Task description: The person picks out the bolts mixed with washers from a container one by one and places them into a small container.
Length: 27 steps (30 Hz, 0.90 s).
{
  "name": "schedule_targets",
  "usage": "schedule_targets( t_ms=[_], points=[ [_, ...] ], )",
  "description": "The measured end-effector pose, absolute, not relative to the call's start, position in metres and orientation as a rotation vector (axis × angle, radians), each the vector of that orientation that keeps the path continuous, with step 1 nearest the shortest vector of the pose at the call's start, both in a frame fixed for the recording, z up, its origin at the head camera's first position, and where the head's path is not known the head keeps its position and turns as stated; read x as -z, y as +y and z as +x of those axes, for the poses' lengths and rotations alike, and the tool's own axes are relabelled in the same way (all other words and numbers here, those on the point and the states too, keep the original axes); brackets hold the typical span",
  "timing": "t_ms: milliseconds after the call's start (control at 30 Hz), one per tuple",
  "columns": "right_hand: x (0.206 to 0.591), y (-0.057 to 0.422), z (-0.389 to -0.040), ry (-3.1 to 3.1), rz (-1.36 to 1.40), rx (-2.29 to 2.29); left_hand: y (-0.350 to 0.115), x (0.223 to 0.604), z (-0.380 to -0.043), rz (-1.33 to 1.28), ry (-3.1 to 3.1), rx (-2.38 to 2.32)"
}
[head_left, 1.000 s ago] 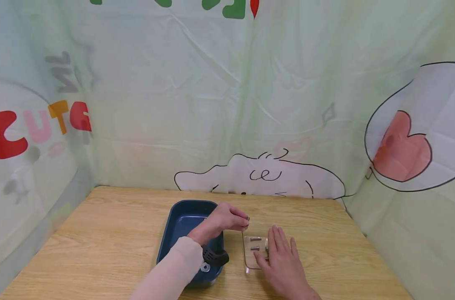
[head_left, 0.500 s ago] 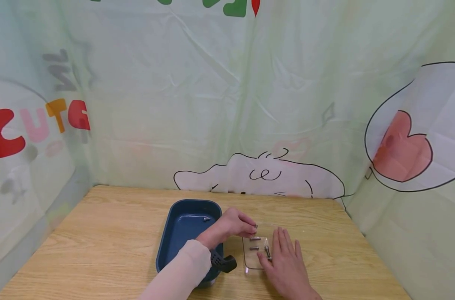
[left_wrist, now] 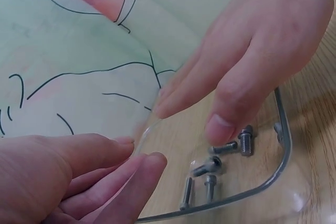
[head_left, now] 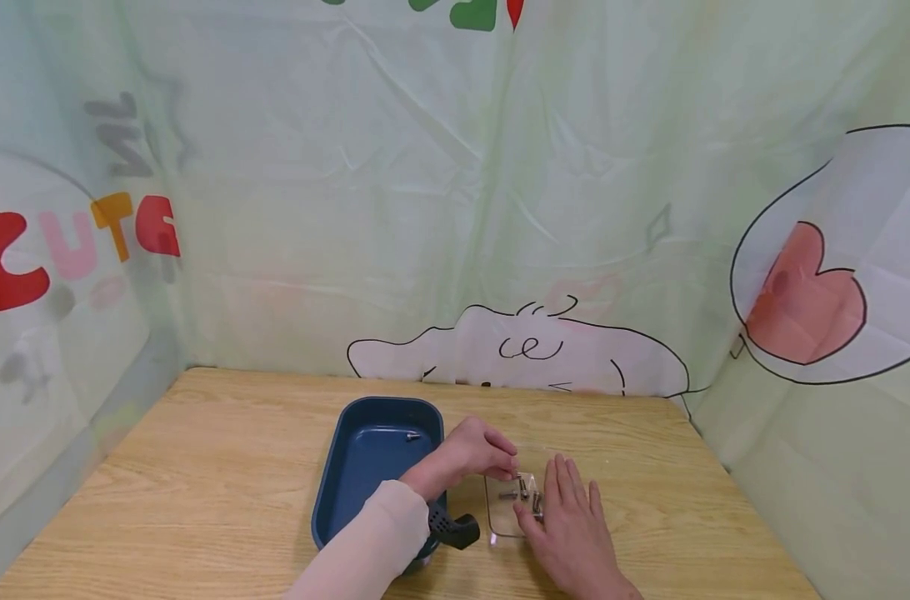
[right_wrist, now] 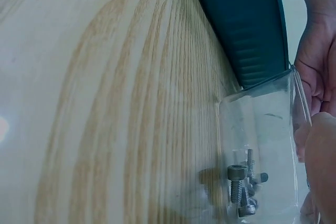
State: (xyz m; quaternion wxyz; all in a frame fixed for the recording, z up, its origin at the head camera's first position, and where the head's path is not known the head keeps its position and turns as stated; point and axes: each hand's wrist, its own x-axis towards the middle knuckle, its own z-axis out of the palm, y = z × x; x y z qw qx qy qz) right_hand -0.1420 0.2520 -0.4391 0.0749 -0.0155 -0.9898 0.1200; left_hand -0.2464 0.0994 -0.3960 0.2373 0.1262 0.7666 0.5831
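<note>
A clear plastic box (head_left: 488,510) stands on the table with several small socket-head bolts (left_wrist: 210,167) lying in it. Over its far left part hovers my left hand (head_left: 473,450), thumb and fingertips close together. In the left wrist view that hand's fingertips (left_wrist: 153,162) show no bolt between them. My right hand (head_left: 573,529) lies along the box's right side, fingers straight and thumb over the rim. Through the box wall in the right wrist view, the bolts (right_wrist: 237,182) gather in a loose pile.
Left of the box stands a dark blue tray (head_left: 322,496), with one bolt (head_left: 413,437) at its far end. A black wrist device (head_left: 455,530) hangs under the left forearm. A printed curtain (head_left: 425,208) closes off the wooden table (head_left: 222,467) behind and at both sides.
My left hand has moved right and nearer the box, and the bolt it was pinching has dropped in among the others. The right hand has barely shifted.
</note>
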Motion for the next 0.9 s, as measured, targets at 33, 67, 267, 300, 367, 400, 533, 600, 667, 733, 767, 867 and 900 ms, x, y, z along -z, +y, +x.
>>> schedule_targets(
  t_ms=[33,67,267,300,367,400,533,600,667,733,767,867,900],
  points=[
    [0.439,0.252,-0.142,-2.974,-0.047,-0.36,0.099,0.396,-0.247,0.343,2.103,-1.596],
    [0.438,0.251,-0.142,-2.979,-0.047,-0.361,0.099,0.396,-0.247,0.342,2.104,-1.593],
    [0.437,0.251,-0.142,-2.998,-0.062,-0.343,0.093,0.395,-0.247,0.349,2.094,-1.594],
    [0.437,0.251,-0.142,-2.998,-0.064,-0.342,0.092,0.394,-0.247,0.349,2.086,-1.6],
    [0.437,0.251,-0.142,-2.997,-0.065,-0.336,0.089,0.393,-0.248,0.354,2.081,-1.605],
    [0.437,0.251,-0.142,-2.996,-0.064,-0.337,0.088,0.393,-0.248,0.358,2.072,-1.609],
    [0.437,0.25,-0.142,-2.983,-0.046,-0.325,0.079,0.39,-0.249,0.379,2.068,-1.629],
    [0.437,0.25,-0.142,-2.962,-0.03,-0.321,0.075,0.389,-0.251,0.381,2.065,-1.648],
    [0.436,0.248,-0.142,-2.938,-0.013,-0.321,0.07,0.389,-0.252,0.375,2.056,-1.681],
    [0.435,0.247,-0.143,-2.917,0.006,-0.33,0.066,0.388,-0.254,0.36,2.046,-1.709],
    [0.434,0.245,-0.143,-2.909,0.015,-0.338,0.064,0.388,-0.254,0.356,2.038,-1.725],
    [0.43,0.241,-0.144,-2.905,0.036,-0.371,0.058,0.386,-0.256,0.353,2.035,-1.751],
    [0.428,0.239,-0.144,-2.911,0.039,-0.382,0.057,0.386,-0.257,0.353,2.039,-1.753]
  ],
)
